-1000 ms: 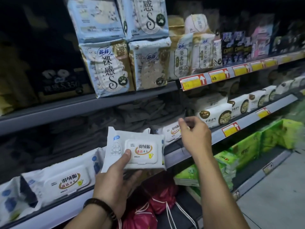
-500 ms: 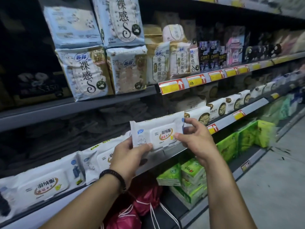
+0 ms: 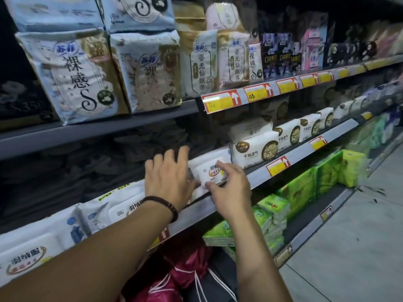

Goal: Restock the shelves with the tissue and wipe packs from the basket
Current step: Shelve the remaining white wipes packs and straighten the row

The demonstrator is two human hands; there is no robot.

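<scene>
A white wipe pack [image 3: 212, 170] with a flip lid lies on the middle shelf [image 3: 258, 177], between more of the same wipe packs [image 3: 122, 207] on its left and white tissue packs [image 3: 254, 152] on its right. My left hand [image 3: 169, 177] lies flat against the pack's left end, fingers spread. My right hand [image 3: 230, 188] pinches the lid's front edge between thumb and forefinger. The basket is not clearly visible.
Large pad packs [image 3: 72, 73] fill the upper shelf, which carries red and yellow price tags [image 3: 220, 101]. Green tissue packs [image 3: 302, 192] sit on the bottom shelf. A red bag [image 3: 185, 269] with white cords lies below my arms. Grey floor [image 3: 349, 247] is at right.
The wipe pack, held up in front of the shelf before, now rests on the middle shelf next to the white tissue packs. Both hands moved forward with it, and my left hand's fingers opened.
</scene>
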